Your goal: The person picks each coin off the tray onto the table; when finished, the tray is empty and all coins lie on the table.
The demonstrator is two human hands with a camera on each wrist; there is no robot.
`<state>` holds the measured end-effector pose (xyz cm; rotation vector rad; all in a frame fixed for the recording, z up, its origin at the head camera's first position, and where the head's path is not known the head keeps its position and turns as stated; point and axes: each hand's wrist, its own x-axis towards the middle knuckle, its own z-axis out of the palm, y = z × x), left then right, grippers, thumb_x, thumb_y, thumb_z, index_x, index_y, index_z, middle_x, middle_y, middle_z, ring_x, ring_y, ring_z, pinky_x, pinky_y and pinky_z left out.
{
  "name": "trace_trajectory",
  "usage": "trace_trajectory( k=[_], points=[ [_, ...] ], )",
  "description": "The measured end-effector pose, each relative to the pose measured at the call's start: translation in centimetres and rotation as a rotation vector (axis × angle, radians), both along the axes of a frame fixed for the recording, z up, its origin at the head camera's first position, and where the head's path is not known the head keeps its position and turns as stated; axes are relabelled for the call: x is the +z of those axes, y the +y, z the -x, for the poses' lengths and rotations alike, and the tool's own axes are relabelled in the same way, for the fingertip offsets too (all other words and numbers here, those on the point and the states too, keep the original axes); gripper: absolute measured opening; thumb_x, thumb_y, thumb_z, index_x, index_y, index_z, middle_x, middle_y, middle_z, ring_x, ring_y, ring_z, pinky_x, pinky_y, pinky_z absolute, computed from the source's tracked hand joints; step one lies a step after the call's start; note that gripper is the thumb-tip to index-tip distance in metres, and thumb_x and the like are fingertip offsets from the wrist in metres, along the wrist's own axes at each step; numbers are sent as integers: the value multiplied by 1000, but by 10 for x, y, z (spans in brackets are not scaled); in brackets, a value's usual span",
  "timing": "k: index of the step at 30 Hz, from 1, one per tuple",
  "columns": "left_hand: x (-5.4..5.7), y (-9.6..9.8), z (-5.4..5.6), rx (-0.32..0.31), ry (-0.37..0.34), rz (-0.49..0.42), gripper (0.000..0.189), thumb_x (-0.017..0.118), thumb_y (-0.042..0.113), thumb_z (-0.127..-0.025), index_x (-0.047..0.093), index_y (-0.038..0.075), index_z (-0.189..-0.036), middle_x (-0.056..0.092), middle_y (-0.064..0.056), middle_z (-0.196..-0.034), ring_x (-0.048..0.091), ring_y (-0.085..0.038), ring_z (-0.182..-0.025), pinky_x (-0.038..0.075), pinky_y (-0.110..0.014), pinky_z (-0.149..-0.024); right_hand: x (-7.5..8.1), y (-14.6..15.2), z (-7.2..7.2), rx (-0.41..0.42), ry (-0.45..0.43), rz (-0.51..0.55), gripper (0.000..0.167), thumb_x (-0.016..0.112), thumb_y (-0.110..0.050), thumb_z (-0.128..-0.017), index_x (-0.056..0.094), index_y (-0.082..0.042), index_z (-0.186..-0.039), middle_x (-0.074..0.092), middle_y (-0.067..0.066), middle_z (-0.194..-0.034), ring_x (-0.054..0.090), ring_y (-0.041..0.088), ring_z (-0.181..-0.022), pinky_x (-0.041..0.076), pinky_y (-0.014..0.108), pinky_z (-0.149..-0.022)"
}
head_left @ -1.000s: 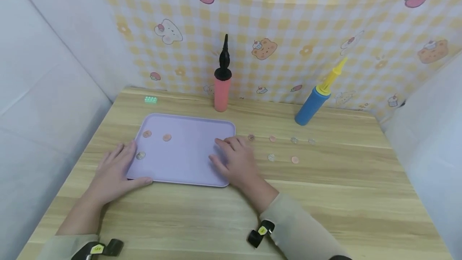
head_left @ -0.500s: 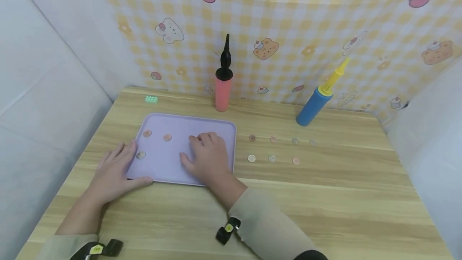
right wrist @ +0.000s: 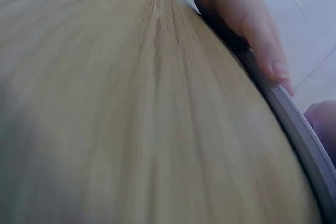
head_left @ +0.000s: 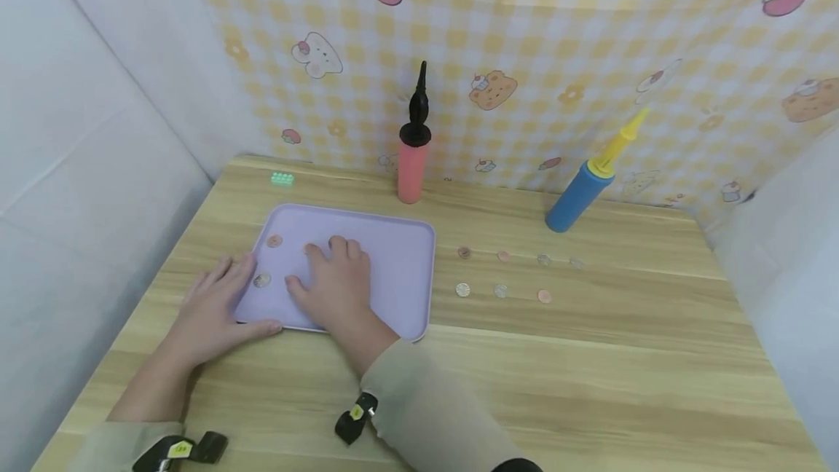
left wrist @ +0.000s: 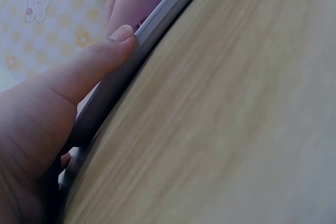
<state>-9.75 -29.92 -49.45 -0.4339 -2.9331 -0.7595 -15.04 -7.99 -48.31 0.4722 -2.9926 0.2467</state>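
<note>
Two coins point(head_left: 274, 240) are lying left in the lilac tray point(head_left: 396, 268) on the counter point(head_left: 590, 384); the left hand point(head_left: 213, 308), extended, is resting against its edge; the right hand point(head_left: 337, 284), fingers relaxed, is touching a third coin point(head_left: 306, 247).

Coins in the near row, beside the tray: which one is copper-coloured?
The rightmost coin, farthest from the tray; the middle coin and leftmost coin in that row are silver-coloured.

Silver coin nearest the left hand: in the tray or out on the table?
In the tray: the head view shows the silver coin lying inside the purple tray's rim, close beside the left hand.
</note>
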Motion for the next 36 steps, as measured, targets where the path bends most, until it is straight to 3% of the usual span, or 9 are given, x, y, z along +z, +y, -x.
trace_trajectory(
  k=[5,9,17,24,36],
  points=[
    [1,2,0,-2,0,-2,127,91,57,-77,25,-5,-166,34,-32,-166,20,-61,-153,2,-74,-124,0,-7,0,-44,-24,-10,63,51,-71,-101,62,-32,-149,49,3,-147,43,23,-131,39,41,-108],
    [2,2,0,0,0,-2,127,91,57,-77,25,-6,-166,34,-32,-166,20,-61,-153,2,-73,-124,0,-7,0,-42,-13,17,53,53,-65,-103,67,-34,-143,51,2,-146,43,23,-132,40,41,-108],
    [1,3,0,-4,3,7,128,91,58,-77,24,-6,-166,34,-33,-165,21,-61,-153,2,-74,-124,-2,1,1,-49,80,142,20,68,-51,-101,77,-33,-105,63,-5,-127,52,19,-121,43,40,-103],
    [-1,2,1,-2,4,11,129,91,58,-77,23,-6,-166,33,-32,-166,20,-59,-154,1,-73,-124,-4,3,2,-70,73,237,31,72,-43,-99,76,-29,-127,63,-3,-122,53,19,-116,43,39,-100],
    [-1,1,-1,-4,5,6,128,90,57,-78,23,-6,-166,33,-33,-166,19,-59,-154,-1,-72,-124,-3,5,5,-84,-34,329,15,72,-43,-101,81,-35,-110,60,-6,-125,48,18,-121,40,38,-100]
  ],
)
